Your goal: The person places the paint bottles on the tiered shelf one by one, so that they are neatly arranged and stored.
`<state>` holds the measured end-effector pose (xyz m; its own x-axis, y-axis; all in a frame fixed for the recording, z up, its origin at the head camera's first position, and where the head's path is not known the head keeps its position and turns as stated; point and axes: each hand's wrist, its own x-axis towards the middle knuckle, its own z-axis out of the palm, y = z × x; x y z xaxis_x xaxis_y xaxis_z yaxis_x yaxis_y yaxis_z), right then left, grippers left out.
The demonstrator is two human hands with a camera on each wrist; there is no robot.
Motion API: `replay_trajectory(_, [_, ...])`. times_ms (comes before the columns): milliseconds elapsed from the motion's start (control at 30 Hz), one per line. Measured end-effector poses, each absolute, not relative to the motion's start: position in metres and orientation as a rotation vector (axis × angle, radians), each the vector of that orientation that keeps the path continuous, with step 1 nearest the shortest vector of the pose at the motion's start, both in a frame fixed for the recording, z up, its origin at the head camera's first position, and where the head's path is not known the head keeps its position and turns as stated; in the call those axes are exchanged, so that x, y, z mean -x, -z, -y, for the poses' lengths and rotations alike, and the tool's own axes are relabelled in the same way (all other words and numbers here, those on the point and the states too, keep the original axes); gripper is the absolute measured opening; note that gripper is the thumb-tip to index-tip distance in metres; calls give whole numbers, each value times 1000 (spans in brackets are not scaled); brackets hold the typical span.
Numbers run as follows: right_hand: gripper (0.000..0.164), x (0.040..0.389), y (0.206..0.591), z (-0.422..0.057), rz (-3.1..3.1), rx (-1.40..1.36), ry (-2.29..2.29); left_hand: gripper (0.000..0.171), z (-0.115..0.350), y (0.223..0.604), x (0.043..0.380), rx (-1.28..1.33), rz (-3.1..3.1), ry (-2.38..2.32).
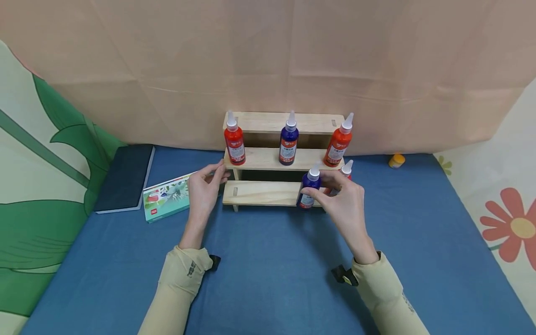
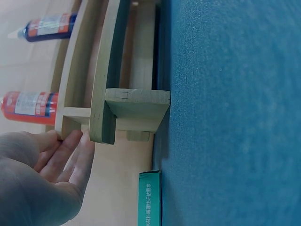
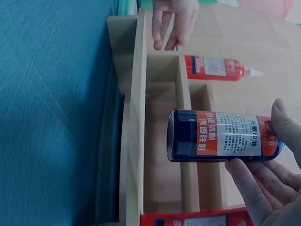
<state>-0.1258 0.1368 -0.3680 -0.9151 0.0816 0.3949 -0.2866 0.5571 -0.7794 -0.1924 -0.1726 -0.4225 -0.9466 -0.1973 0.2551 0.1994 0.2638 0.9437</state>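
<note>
In the head view my right hand (image 1: pixel 341 195) pinches a blue stamp-ink bottle (image 1: pixel 309 188) between thumb and fingers, over the lowest step of a three-step wooden rack (image 1: pixel 259 193). The right wrist view shows the base of this blue bottle (image 3: pixel 216 135) apart from the wood. My left hand (image 1: pixel 204 188) touches the left end of the middle step with its fingertips. On that step stand a red ink bottle (image 1: pixel 235 146), a blue one (image 1: pixel 288 146) and another red one (image 1: pixel 338 148). Behind my right hand, a further red bottle (image 1: pixel 346 169) is mostly hidden.
Left of the rack lie a green box (image 1: pixel 167 197) and a dark notebook (image 1: pixel 123 179) on the blue cloth (image 1: pixel 268 274). A small yellow-capped container (image 1: pixel 396 161) lies at the back right. Beige fabric (image 1: pixel 268 56) hangs directly behind the rack.
</note>
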Motion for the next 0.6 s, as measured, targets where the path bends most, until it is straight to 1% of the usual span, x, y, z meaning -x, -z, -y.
replay_trajectory(600, [48, 147, 377, -110, 2376, -201, -1356, 26, 172, 421, 191, -6, 2219, 1733])
